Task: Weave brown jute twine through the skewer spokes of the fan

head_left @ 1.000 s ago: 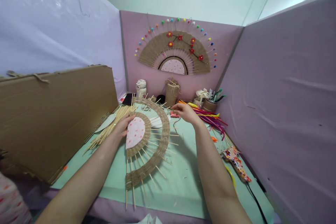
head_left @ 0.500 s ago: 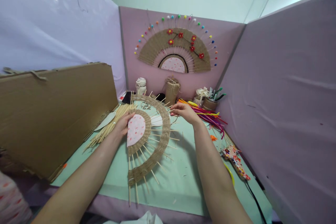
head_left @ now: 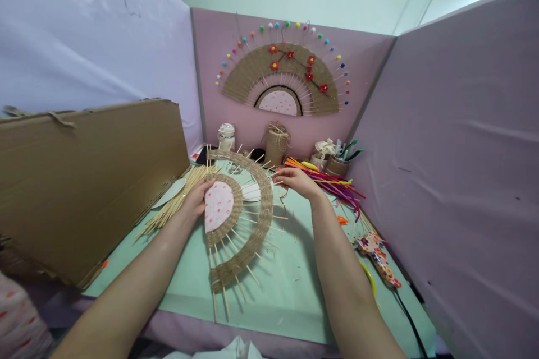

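Observation:
A woven fan (head_left: 266, 210) of brown cord on thin wooden sticks is held up over the table, its straight side to the left. At its centre sits a half-round pink patch (head_left: 218, 207) with red spots. My left hand (head_left: 197, 200) grips that inner half-disc by its left edge, fingers behind it and thumb in front. On the far right of the rim, my right hand (head_left: 292, 179) pinches around a stick tip; what exactly lies between the fingertips is too small to make out. A white oval piece (head_left: 251, 192) shows through the fan's gap.
Bundled sticks (head_left: 179, 205) lie left by a cardboard sheet (head_left: 92, 179). Behind stand a white jar (head_left: 226, 137) and a cord-wrapped container (head_left: 276, 145). Coloured pipe cleaners (head_left: 330, 184) and a spotted glue gun (head_left: 379, 258) with cord lie right. A finished fan (head_left: 252, 70) hangs behind.
The fan has turned slightly counter-clockwise, its lower end shifting right and up a little. Both hands stay at nearly the same places on it.

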### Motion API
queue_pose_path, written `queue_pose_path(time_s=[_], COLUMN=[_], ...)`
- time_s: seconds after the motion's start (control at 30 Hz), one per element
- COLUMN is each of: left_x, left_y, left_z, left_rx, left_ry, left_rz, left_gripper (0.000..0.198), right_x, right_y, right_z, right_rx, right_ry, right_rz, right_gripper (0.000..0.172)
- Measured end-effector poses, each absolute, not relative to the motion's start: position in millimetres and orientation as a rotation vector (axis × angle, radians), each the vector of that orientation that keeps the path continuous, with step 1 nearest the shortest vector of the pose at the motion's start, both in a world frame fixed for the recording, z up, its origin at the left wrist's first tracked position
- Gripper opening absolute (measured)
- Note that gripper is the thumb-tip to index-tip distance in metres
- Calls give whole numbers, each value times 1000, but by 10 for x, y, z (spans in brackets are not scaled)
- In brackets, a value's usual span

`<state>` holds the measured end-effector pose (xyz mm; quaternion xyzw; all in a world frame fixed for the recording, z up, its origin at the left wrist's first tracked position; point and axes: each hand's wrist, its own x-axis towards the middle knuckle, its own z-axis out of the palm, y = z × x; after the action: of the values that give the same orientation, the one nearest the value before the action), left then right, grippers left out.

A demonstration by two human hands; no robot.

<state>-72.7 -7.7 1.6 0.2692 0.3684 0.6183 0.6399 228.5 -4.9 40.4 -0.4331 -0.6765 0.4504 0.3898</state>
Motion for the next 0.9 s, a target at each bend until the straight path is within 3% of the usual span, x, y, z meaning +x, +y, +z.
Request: queue_pose_path(time_s=[0.6,0.9], left_x=[-787,-788], left_y=[-17,-4], left_z=[-64,-45], left_rx=[684,592], left_ry=[889,890], left_rz=[1478,1498], left_gripper=[15,16], right_x=[2282,2355], right_y=[-253,-147], right_z=[676,559], right_rx=[-1278,-1145], right_ry=[-1900,-1846], right_rz=[790,973], right_gripper=[25,21])
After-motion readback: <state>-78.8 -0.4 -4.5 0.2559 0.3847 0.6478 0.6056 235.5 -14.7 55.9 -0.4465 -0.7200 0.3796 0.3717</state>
